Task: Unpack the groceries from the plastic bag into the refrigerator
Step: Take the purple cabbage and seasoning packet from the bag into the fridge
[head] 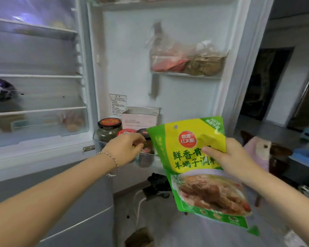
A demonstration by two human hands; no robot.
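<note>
jars (108, 130) and a pink box (139, 119) crowd the door shelf (98, 140) (tight there); left hand (126, 148) curls among them, grip unclear; right hand (229, 157) clutches the green seasoning pouch (191, 154).

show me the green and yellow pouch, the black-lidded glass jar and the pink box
green and yellow plastic pouch (194, 164), head view, printed front
black-lidded glass jar (109, 123), head view, lid
pale pink cardboard box (139, 120), head view, front face

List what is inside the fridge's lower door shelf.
A dark jar with an orange lid, a red-lidded jar, a third jar and a pale box. The green and yellow packet and the left hand cover the rest.
</note>
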